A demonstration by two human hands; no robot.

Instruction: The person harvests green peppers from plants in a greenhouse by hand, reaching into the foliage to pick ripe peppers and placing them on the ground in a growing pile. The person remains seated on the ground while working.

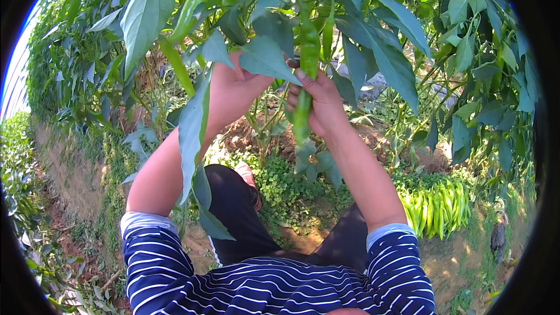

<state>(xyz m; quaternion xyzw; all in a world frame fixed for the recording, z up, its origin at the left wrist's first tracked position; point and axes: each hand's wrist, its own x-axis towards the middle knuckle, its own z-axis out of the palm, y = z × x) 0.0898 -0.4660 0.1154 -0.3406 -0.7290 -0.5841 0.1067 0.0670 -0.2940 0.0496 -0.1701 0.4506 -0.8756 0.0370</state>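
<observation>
My right hand (318, 100) is closed around a long green chili pepper (309, 48), which hangs upright from the pepper plant, its thumb across the front. To its left, my left hand (238, 87) reaches in among the leaves; a broad leaf (267, 59) covers its fingers, so I cannot tell what they hold. A second long pepper (194, 2) hangs at the upper left, and another (177, 65) is left of my left wrist. A slimmer pepper (328, 35) hangs just right of the held one.
A pile of picked green peppers (435, 210) lies on the ground at the right. Dense pepper foliage (477, 52) surrounds my hands. Long leaves (192, 131) hang across my left forearm. Low weeds (284, 188) cover soil between my legs, near a reddish shoe (248, 179).
</observation>
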